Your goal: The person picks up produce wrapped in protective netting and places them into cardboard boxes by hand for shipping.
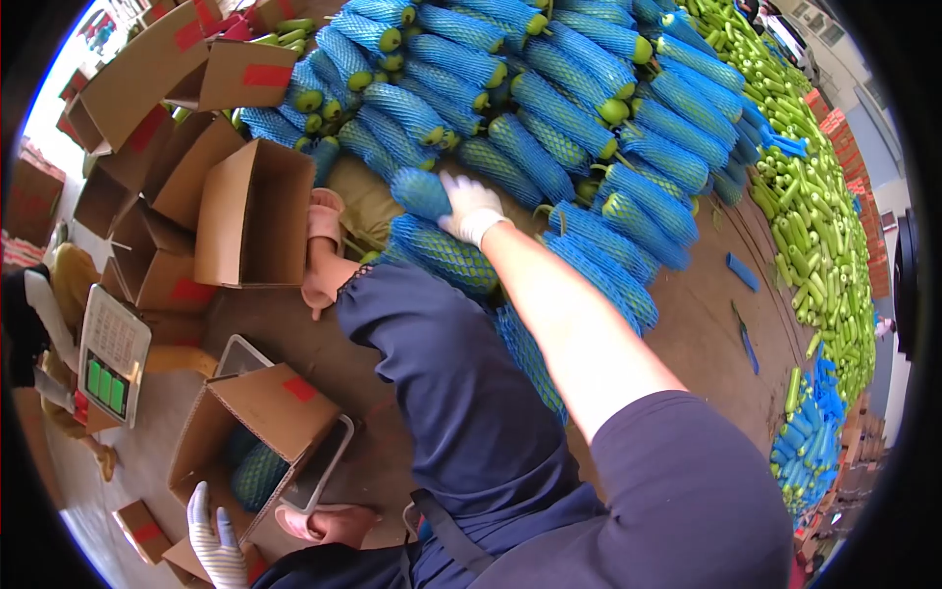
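Note:
My right hand [474, 210], in a white glove, is closed on the end of a green gourd in a blue foam net [420, 192], beside the pile. Another netted gourd [446, 253] lies just below it, by my knee. My left hand [216, 542], in a striped glove, has its fingers stretched out near the lower edge of an open cardboard box [285, 407]. Inside that box lie netted gourds [260, 476]. The box rests tilted on the metal platform of a scale [332, 461]; the scale's display [111, 368] shows green panels.
A large pile of netted gourds [559, 113] lies ahead. Empty open boxes [257, 216] stand at the left. Bare green gourds [810, 226] are heaped along the right, with blue nets [812, 432]. Scissors-like tool [748, 339] lies on the floor. Another person's leg [74, 285] shows far left.

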`<action>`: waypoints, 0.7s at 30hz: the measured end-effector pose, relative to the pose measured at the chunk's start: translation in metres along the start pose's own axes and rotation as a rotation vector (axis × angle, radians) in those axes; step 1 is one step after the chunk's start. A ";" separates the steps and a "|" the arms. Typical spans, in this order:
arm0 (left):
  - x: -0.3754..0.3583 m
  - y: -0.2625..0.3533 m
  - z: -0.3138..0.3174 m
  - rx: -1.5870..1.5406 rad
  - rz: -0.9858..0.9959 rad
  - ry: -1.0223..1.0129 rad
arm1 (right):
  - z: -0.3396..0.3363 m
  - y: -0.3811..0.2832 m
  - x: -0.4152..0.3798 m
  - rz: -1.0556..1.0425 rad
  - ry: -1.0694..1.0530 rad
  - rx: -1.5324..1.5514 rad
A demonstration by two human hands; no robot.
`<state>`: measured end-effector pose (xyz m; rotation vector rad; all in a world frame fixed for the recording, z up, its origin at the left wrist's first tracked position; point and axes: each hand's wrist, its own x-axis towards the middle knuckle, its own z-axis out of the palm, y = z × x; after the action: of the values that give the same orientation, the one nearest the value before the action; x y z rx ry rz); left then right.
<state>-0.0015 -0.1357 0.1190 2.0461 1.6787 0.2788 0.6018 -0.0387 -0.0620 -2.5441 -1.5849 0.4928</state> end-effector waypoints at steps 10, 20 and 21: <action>0.031 -0.003 -0.007 0.213 0.233 -0.250 | 0.000 0.006 -0.070 -0.302 0.160 0.281; 0.053 -0.005 -0.007 -0.044 0.313 -0.228 | -0.027 -0.058 -0.209 -0.276 0.559 0.628; 0.050 -0.011 -0.003 -0.026 0.274 -0.248 | -0.028 -0.068 -0.219 -0.299 0.592 0.549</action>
<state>-0.0011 -0.0850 0.1094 2.1894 1.2436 0.1273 0.4643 -0.2000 0.0289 -1.7794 -1.3313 0.0947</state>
